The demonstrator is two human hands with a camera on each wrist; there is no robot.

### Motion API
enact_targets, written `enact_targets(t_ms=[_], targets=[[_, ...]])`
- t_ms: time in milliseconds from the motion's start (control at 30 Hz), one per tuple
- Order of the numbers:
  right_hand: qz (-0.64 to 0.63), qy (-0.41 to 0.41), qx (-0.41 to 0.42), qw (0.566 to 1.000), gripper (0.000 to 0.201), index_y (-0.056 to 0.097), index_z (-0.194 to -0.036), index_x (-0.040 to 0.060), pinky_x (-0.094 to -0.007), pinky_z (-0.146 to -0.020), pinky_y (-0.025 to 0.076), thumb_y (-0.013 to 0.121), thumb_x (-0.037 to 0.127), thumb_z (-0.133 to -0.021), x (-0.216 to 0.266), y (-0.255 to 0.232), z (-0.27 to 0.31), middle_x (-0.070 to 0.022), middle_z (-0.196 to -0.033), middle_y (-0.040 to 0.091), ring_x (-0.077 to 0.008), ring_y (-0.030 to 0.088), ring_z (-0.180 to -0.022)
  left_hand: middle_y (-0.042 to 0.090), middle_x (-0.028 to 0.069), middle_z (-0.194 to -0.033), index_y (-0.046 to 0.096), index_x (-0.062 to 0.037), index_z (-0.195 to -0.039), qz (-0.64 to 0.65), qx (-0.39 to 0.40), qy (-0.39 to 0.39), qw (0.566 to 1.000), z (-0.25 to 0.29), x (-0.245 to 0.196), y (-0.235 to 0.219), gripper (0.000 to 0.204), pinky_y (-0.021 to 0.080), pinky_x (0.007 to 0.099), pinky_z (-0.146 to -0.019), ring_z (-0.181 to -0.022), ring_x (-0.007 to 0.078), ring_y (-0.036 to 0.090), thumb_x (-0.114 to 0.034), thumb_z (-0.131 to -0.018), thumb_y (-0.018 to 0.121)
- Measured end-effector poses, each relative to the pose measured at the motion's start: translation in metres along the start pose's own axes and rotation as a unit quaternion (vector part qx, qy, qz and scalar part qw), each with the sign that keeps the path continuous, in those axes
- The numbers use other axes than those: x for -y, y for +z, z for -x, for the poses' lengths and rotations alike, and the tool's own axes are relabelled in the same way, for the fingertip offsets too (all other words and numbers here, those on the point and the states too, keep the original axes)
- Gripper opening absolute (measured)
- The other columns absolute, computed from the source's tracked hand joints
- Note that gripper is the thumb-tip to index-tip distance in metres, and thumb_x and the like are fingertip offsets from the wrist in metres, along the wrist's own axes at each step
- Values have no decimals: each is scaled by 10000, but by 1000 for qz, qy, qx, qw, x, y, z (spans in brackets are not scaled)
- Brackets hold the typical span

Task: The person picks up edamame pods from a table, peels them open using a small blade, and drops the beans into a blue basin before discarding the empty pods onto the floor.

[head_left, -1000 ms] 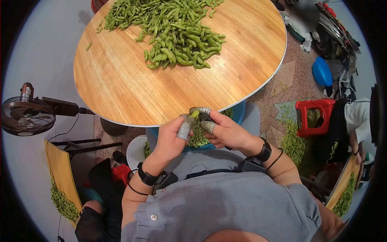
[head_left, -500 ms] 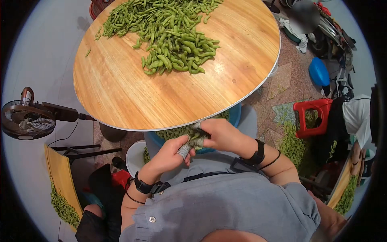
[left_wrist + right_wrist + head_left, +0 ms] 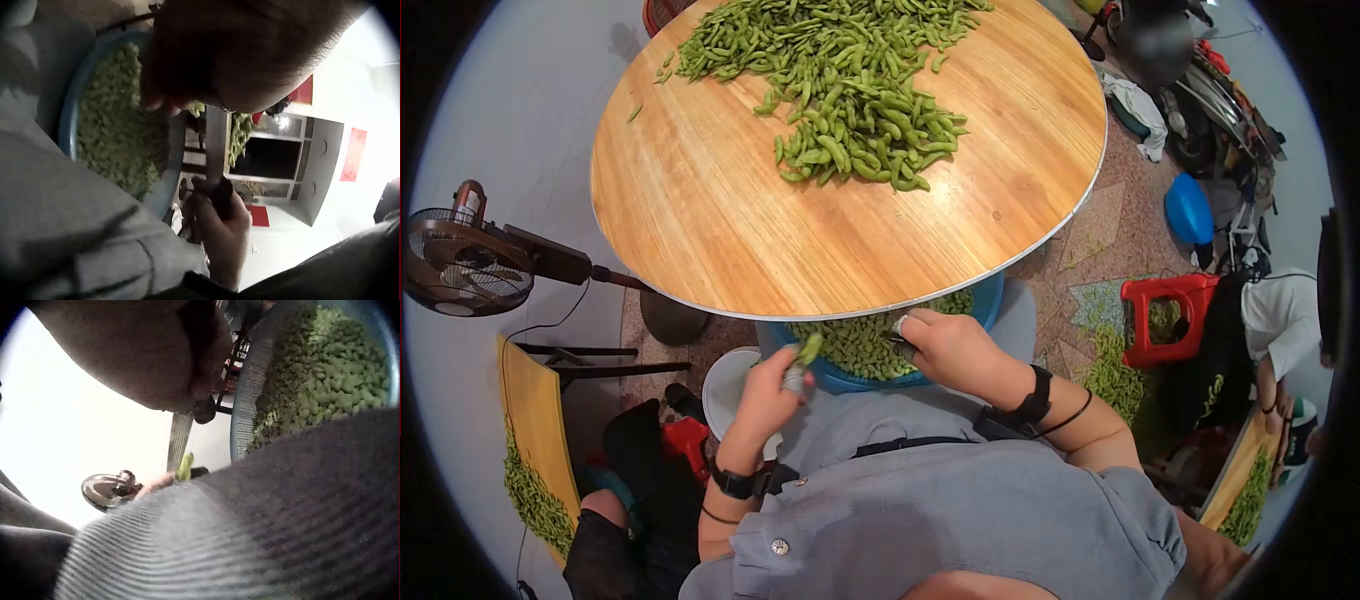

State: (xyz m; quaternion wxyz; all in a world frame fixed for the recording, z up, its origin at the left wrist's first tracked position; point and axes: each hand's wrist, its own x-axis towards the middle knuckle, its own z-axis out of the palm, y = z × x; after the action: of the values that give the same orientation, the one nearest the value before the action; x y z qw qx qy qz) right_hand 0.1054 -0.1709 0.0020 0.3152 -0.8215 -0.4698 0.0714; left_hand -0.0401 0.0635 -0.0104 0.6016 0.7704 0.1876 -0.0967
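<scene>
My left hand [image 3: 772, 395] pinches a green soybean pod [image 3: 809, 348] upright between thumb and fingers, to the left of the blue basin [image 3: 998, 300]. Shelled green beans [image 3: 865, 345] fill the basin, which sits at my lap under the table edge. Over the basin's right part my right hand [image 3: 950, 345] has its fingers curled, with no pod showing in them. Grey wrapping covers fingertips on both hands. In the left wrist view the right hand [image 3: 219, 234] shows a dark covering on its thumb. The pod [image 3: 185, 466] also appears in the right wrist view.
A heap of pods [image 3: 860, 110] lies on the round wooden table [image 3: 700, 220]. A white bucket [image 3: 725, 385] stands left of the basin, a fan [image 3: 475, 260] farther left. To the right are a red stool [image 3: 1135, 325], pods on the floor and another person [image 3: 1280, 330].
Both hands were together over the basin, working at a pod. Now they are apart: the left has moved left with a pod, while the right stays over the basin.
</scene>
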Motion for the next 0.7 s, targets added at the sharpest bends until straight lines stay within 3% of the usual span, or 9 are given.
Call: enact_targets(t_ms=[100,167,267,300,367,500,567,633,700], targets=[[-23,5,56,998,166,552,-878,39,-416,-607,485,615,70,-728,6,-20,-18,-163,-780,574,-372,587,-722,621,144,-759,551,16,-975,-136,-99,-8,986,22,44,-29,256,517,355,-617,-658,294,624,59,-735,475],[-74,36,-5,997,134,556,-871,35,-425,-615,473,611,98,-766,2,-33,-45,-187,-762,578,-392,578,-721,625,202,-851,558,14,-984,-402,-164,-7,901,39,64,-42,281,505,439,-707,-783,411,607,43,-709,509],[-41,23,-81,996,125,545,-825,24,-427,-606,462,611,123,-786,-4,-47,-103,-204,-753,581,-401,574,-717,608,232,-956,570,12,-975,-449,-212,-75,865,56,83,-46,289,472,488,-758,-897,447,565,49,-693,515],[-25,25,-102,994,129,544,-817,22,-431,-604,459,611,128,-787,-5,-50,-124,-209,-748,578,-406,571,-709,608,232,-956,570,12,-975,-447,-214,-76,865,55,82,-49,289,472,488,-758,-897,447,565,49,-693,515],[33,15,-124,992,138,546,-840,12,-446,-626,464,608,121,-782,-16,-43,-166,-217,-792,592,-407,574,-737,582,240,-1018,575,3,-978,-440,-249,63,860,50,75,-57,305,473,478,-742,-940,422,558,53,-683,516],[107,-11,-185,977,150,541,-853,-8,-464,-655,467,600,104,-773,-33,-18,-214,-222,-833,606,-399,586,-771,595,237,-972,590,3,-972,-405,-187,-27,895,35,19,-57,261,478,456,-731,-887,422,570,26,-715,550],[147,70,-156,974,193,531,-863,-19,-478,-697,473,613,114,-749,-33,-12,-220,-223,-867,614,-393,593,-800,609,227,-911,609,5,-966,-245,-183,104,946,25,-5,-48,214,480,432,-711,-829,415,578,-33,-755,600],[136,88,-131,978,227,531,-864,-16,-477,-711,477,634,140,-735,-26,-17,-209,-223,-858,614,-393,597,-798,616,228,-862,625,9,-967,-215,-171,114,955,14,-23,-41,216,480,411,-702,-791,396,595,-103,-783,644],[116,134,-73,981,330,536,-898,-16,-452,-748,493,683,209,-706,-21,-28,-192,-228,-868,618,-387,611,-837,625,224,-921,626,-8,-1023,-52,-77,130,987,1,-55,-31,261,492,402,-723,-854,298,645,-90,-777,658]])
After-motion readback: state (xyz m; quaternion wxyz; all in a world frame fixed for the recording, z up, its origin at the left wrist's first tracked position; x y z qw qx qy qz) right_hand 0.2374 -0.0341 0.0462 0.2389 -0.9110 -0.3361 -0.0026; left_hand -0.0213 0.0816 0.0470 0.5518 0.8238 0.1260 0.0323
